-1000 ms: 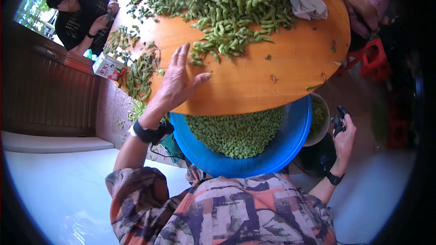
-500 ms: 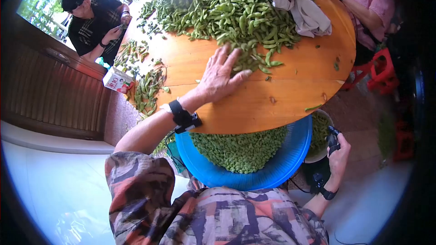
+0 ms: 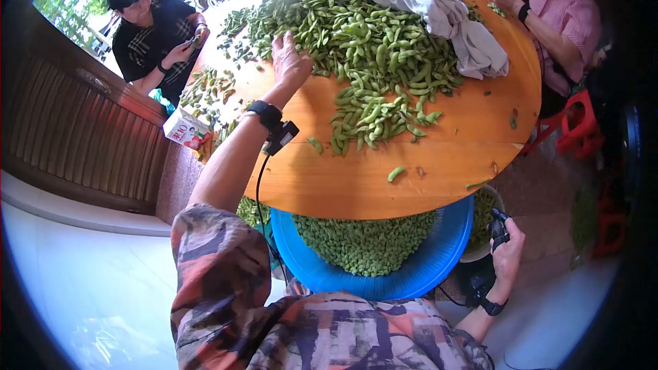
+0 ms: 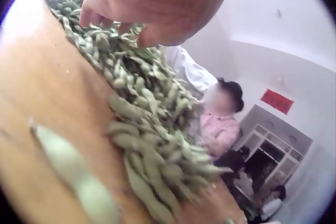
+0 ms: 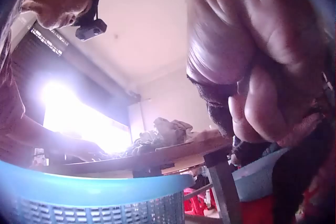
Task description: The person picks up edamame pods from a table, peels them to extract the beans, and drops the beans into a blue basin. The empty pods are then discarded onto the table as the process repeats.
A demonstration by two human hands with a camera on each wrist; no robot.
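A large heap of green pods [image 3: 384, 41] covers the far part of the round wooden table [image 3: 308, 181]. My left hand [image 3: 291, 65] reaches over the heap's left edge, fingers extended and touching the pods; the left wrist view shows this hand [image 4: 157, 8] over them from above. Several pods lie in a smaller pile nearer me, with one loose pod [image 3: 396, 174] on the bare wood. Low at the right, beside the blue basin [image 3: 373, 288] of shelled beans [image 3: 363, 243], my right hand [image 3: 507, 258] grips a black object [image 3: 499, 227]; its fingers [image 5: 257, 106] look curled.
A white cloth [image 3: 473, 44] lies over the heap's right side. A printed carton [image 3: 186, 129] stands at the table's left edge. One person [image 3: 154, 34] sits at the left, another [image 3: 562, 14] at the right near red stools [image 3: 578, 127]. A pale bowl [image 3: 488, 250] holds more pods.
My left hand has moved forward, first to the near pods, then left to the heap's left edge. Pods have spread nearer me, one lying apart. My right hand keeps its grip low at the right.
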